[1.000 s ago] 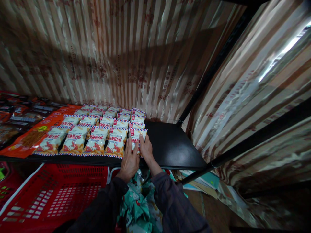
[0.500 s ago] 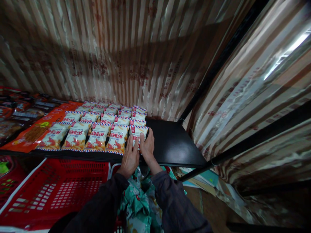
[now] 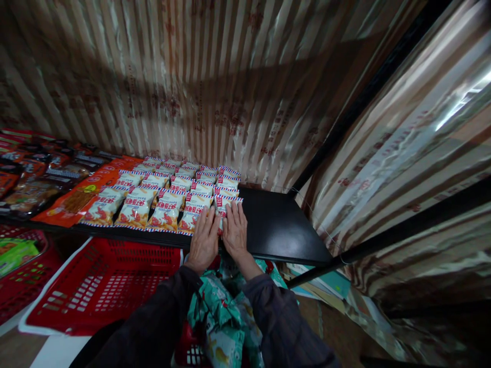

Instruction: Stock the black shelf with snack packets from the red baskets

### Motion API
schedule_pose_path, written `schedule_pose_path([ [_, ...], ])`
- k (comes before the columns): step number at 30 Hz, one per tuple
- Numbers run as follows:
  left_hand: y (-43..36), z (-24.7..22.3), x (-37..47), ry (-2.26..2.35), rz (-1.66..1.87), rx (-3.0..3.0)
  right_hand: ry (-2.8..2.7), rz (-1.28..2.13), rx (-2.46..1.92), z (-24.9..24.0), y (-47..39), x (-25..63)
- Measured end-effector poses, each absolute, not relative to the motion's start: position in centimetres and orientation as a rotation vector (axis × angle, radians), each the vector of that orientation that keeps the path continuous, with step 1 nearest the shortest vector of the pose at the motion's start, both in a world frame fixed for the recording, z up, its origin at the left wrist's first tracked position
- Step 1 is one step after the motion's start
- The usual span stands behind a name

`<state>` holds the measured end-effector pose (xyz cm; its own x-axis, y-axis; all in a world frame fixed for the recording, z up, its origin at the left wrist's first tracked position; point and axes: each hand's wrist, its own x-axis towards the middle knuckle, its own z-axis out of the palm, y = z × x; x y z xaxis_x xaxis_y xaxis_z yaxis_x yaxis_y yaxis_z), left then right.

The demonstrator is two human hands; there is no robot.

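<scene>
White snack bags (image 3: 136, 206) with red lettering stand in rows on a black shelf (image 3: 282, 225). At the right end of the front row, my right hand (image 3: 236, 230) lies flat over the last bag (image 3: 222, 203), fingers stretched out and covering much of it. Just left of it, my left hand (image 3: 204, 241) has its fingers extended over the gap between that bag and its neighbour (image 3: 190, 210), touching their edges. Neither hand is wrapped round anything.
Orange packets (image 3: 76, 197) and dark packets (image 3: 34, 191) lie further left. Below the shelf are a red basket (image 3: 115, 286) and green bags (image 3: 224, 312). A black post (image 3: 368, 232) crosses at the right, before striped sheeting (image 3: 238, 76).
The view has shifted, so the shelf's goods appear further right. My right hand has gone from the last bag's side to lying over its front. My left hand still rests at its left edge.
</scene>
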<state>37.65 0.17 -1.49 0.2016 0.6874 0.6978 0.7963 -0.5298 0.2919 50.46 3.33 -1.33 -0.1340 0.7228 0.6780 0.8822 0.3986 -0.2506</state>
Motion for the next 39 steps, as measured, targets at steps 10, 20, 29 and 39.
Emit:
schedule_pose_path([
  [10,1.1,-1.1,33.5,-1.634,-1.074,-2.216,-1.903,-0.436,-1.491,-1.5,3.2,49.1],
  [20,1.5,-2.5,33.9,-1.719,-1.02,-2.208,-1.91,-0.5,-1.499,-1.8,3.6,49.0],
  [29,1.5,-2.2,33.8,-1.733,-1.006,-2.226,-1.913,-0.514,-1.488,-2.0,3.8,48.8],
  [39,1.3,-2.1,33.9,-1.701,-1.039,-2.205,-1.926,-0.523,-1.523,-2.2,3.8,48.7],
])
